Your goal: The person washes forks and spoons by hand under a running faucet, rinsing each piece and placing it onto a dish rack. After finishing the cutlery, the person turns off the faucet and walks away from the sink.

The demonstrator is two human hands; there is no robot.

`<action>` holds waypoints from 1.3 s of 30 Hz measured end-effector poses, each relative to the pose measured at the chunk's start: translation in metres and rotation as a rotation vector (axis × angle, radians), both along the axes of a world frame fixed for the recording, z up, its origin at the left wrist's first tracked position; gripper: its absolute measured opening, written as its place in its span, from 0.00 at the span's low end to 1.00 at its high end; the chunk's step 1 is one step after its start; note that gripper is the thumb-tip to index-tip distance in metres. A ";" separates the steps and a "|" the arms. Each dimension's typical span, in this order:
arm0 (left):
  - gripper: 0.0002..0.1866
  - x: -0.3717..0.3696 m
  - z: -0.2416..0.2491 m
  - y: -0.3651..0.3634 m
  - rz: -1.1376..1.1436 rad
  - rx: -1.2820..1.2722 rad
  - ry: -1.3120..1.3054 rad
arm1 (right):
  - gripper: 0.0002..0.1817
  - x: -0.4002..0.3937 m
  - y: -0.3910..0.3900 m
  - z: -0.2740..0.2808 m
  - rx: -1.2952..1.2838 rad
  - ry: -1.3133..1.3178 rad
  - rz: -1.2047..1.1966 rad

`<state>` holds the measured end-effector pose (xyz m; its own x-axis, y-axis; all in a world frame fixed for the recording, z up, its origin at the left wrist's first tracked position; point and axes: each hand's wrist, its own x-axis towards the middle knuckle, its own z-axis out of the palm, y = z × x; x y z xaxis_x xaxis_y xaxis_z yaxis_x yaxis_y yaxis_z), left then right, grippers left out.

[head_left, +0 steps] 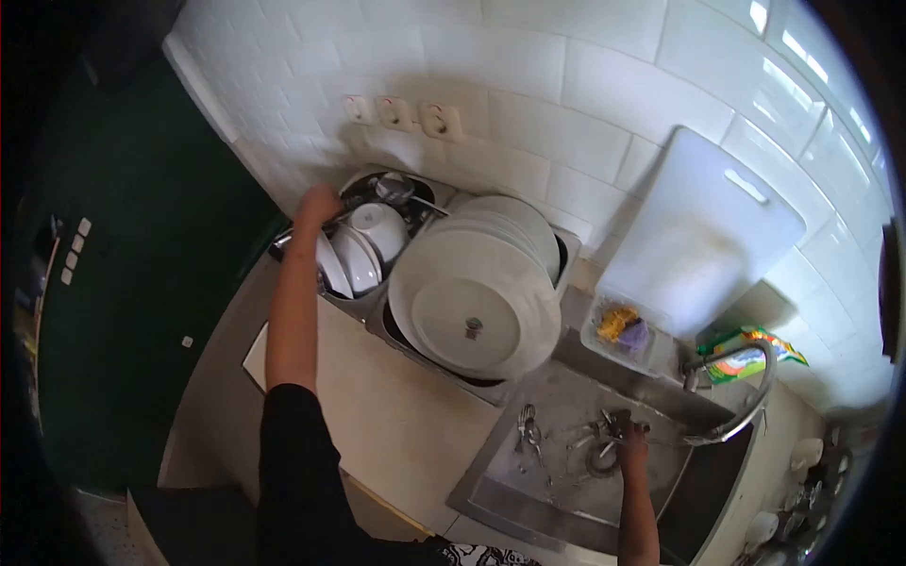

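My left hand (321, 204) reaches to the back left of the metal dish rack, beside white bowls (379, 229) tipped on their sides and a compartment of metal utensils (392, 186). Its fingers look curled; what they grip is hidden. Down in the steel sink (566, 500), my right hand (634, 440) appears closed around a small dark thing I cannot make out, next to the faucet's outlet. Metal pieces and a round ring-like item (601, 459) lie by its fingers. Forks and spoons (530, 432) rest on the sink floor further left.
Large white plates (472, 302) stand stacked in the rack. A white cutting board (703, 226) leans on the tiled wall behind a clear tray of sponges (623, 327). The curved faucet (760, 377) arches over the sink's right side, near a green packet (746, 354). Cups (805, 455) sit far right.
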<state>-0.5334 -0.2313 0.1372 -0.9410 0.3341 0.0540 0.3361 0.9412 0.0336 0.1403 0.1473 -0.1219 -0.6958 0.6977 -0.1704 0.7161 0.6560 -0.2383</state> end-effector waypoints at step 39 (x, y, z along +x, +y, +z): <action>0.12 0.553 -0.149 0.220 -0.411 0.718 -1.542 | 0.10 -0.015 -0.040 0.113 -1.172 1.020 -0.546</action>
<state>0.0193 -0.0118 -0.0118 -0.1368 0.8557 -0.4990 -0.2093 0.4674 0.8589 0.1249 0.1073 -0.0090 -0.5746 0.7119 -0.4037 0.0344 -0.4718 -0.8810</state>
